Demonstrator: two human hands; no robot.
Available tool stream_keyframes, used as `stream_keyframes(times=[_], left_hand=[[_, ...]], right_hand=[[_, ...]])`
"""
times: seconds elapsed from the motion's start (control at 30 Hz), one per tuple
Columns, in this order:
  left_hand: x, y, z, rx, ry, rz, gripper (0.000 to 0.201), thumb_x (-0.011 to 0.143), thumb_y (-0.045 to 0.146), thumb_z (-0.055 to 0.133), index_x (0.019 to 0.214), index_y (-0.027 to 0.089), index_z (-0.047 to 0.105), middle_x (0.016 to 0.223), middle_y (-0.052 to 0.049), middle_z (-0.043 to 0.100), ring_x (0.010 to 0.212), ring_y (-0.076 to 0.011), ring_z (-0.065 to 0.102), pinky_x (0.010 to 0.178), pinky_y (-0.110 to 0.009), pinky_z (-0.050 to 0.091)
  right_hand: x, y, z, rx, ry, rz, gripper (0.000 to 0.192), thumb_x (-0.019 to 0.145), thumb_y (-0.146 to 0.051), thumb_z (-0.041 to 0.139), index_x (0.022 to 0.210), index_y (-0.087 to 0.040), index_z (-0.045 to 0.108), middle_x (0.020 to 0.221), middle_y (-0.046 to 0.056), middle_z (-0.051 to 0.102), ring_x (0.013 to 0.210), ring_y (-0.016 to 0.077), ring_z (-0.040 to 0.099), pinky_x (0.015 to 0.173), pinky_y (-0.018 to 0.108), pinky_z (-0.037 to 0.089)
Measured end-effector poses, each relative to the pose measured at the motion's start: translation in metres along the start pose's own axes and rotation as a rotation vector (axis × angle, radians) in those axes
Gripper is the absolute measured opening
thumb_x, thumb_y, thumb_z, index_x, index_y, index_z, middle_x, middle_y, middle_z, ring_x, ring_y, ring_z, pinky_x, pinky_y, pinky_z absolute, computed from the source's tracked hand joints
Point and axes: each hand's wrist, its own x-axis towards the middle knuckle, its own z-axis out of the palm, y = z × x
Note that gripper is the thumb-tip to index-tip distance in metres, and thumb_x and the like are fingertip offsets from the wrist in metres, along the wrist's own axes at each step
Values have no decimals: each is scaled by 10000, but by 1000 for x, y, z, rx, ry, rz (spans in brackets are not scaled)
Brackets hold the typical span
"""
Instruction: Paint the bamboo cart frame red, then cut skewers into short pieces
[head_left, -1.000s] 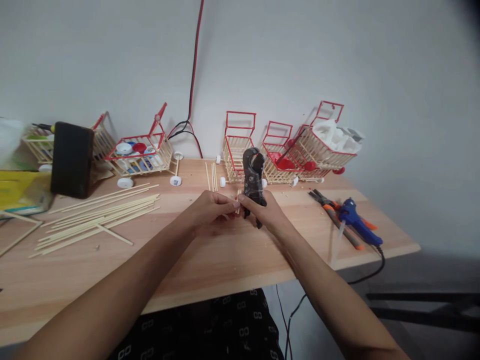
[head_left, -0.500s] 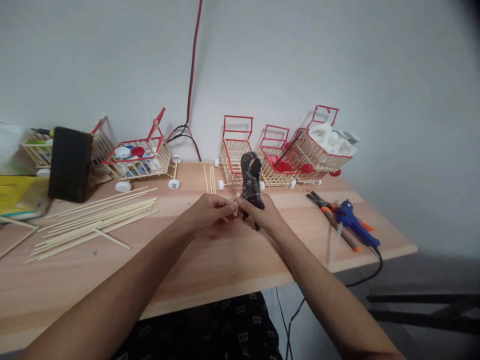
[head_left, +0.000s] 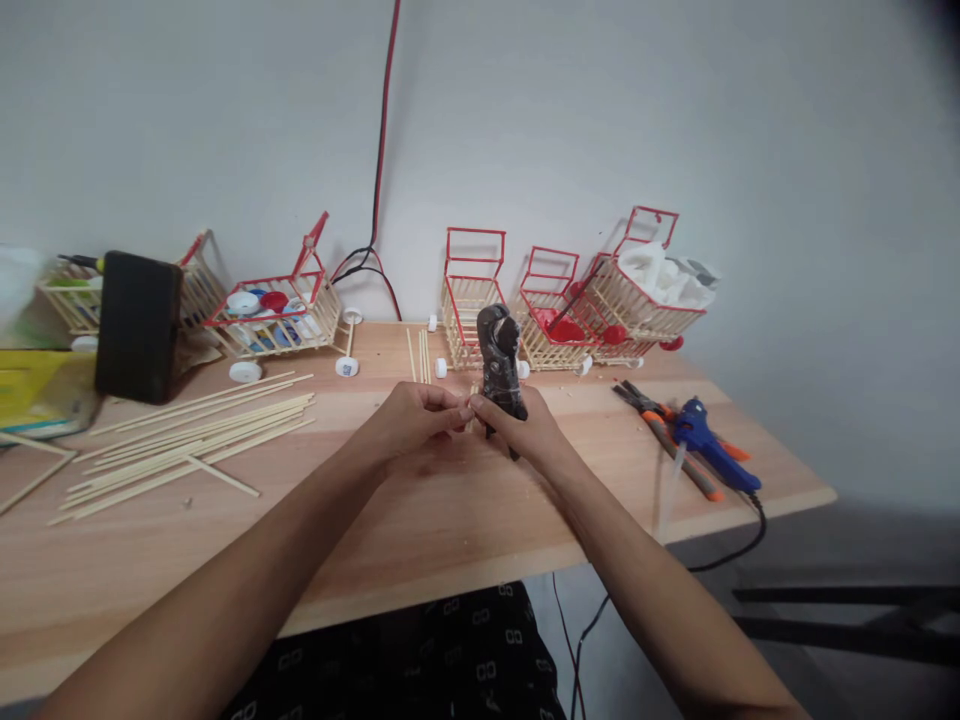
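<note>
My right hand (head_left: 536, 428) is wrapped round a black hand tool (head_left: 498, 355) that looks like pliers or a cutter, its rounded head pointing up. The right thumb reaches left and meets the fingertips of my left hand (head_left: 418, 412). Between the two hands stand short pale wooden sticks (head_left: 472, 392), pinched in the left fingertips; their lower ends are mostly covered by fingers. Just behind the left hand, a few cut sticks (head_left: 423, 355) lie side by side on the wooden table (head_left: 450, 530).
Stick-built toy shopping carts with red trim, among them a cart of bottle caps (head_left: 274, 315) and a cart (head_left: 472, 300) in the middle, line the wall. Long sticks (head_left: 187, 450) lie left beside a black phone-like slab (head_left: 139, 325). Pliers (head_left: 664, 440) and a blue glue gun (head_left: 712, 450) rest right.
The black tool has shifted slightly left, and the left fingers have closed a little more around the short sticks. Otherwise the view is nearly the same.
</note>
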Motion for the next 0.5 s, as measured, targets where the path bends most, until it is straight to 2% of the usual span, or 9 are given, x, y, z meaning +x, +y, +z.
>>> stream_keyframes(times=[0.5], left_hand=[[-2, 2, 2, -33, 11, -38, 272, 687, 389, 721, 664, 123, 669, 647, -24, 650, 558, -91, 530, 556, -218, 386]], right_hand=[[-1, -3, 1, 77, -2, 31, 295, 773, -452, 584, 655, -183, 551, 598, 4, 564, 606, 146, 520, 598, 282, 412]])
